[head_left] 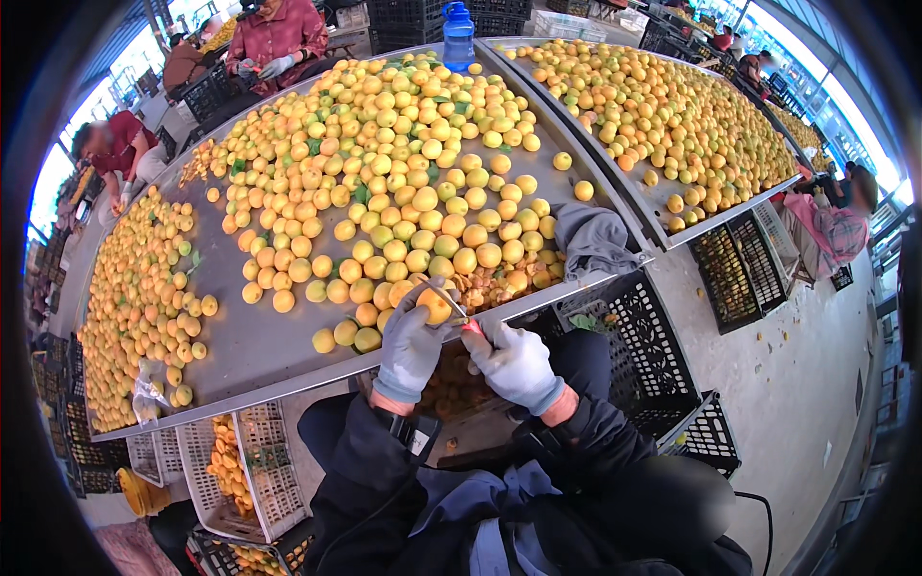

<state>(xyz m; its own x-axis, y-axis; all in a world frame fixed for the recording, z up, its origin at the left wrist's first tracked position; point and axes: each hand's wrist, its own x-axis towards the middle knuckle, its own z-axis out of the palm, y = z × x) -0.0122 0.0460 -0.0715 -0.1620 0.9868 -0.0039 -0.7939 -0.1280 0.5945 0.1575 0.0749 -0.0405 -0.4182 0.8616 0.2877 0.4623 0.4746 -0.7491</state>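
Observation:
Gloved in pale grey, my left hand [411, 348] is closed round a yellow-orange apricot [435, 307] at the near edge of the metal table. My right hand [519, 365], in a white glove, grips a knife by its red handle [472, 327]. The thin knife blade [448, 300] runs up to the left and lies against the apricot, though I cannot tell how deep it sits. A large heap of apricots [384, 182] spreads over the table just beyond my hands. Browned scraps and pieces of fruit [495, 288] lie beside it, near my right hand.
A grey cloth [591, 238] rests on the table's right corner. Black crates [645, 346] stand below on the right, a white crate [283, 466] below on the left. A blue bottle [458, 36] stands at the far edge. Co-workers [279, 43] sit around the tables; a second apricot-covered table [663, 206] is at right.

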